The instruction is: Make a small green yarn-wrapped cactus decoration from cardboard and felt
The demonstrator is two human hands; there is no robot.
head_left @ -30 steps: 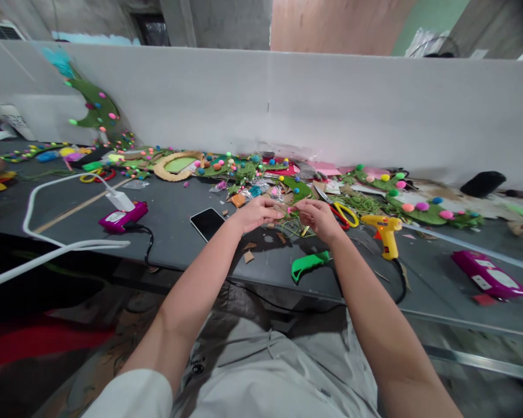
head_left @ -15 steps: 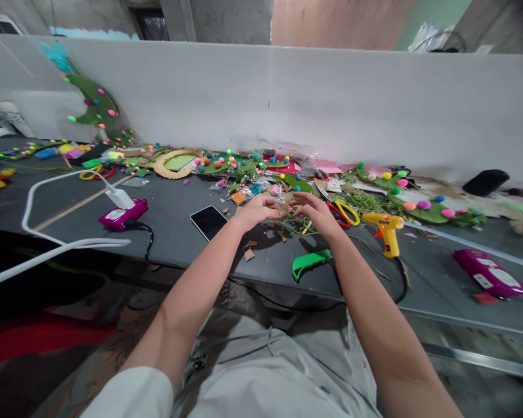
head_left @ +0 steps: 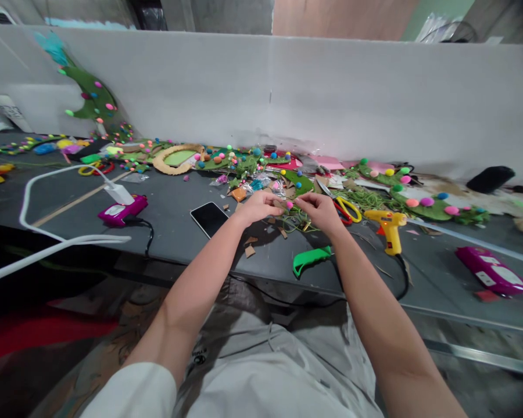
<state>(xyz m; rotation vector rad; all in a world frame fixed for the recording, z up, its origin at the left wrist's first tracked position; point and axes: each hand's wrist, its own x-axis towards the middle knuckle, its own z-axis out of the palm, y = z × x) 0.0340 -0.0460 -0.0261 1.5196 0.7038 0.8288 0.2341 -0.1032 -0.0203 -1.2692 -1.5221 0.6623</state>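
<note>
My left hand [head_left: 261,209] hovers over the middle of the table, its fingers closed in a pinch. Facing it, my right hand [head_left: 320,210] is closed too, thumb and forefinger together. What either pinches is too small to make out. Between the fingertips shows a pink pompom [head_left: 289,205]; whether it is held or lies behind them I cannot tell. Green yarn [head_left: 303,219] is tangled just below. Scissors [head_left: 348,210] with yellow and red handles lie beside my right hand. A green-handled tool [head_left: 311,259] rests nearer the table edge, under my right forearm.
A phone [head_left: 209,218] lies left of my left hand. To the right are a yellow glue gun [head_left: 390,229] and a purple power strip [head_left: 494,271]; another purple power strip [head_left: 122,210] with a white plug sits left. Green felt pieces with pompoms [head_left: 436,204] line the white partition [head_left: 375,98].
My fingers have closed from a loose spread into pinches, and the pink pompom between them shows more plainly. The view has tilted slightly downward.
</note>
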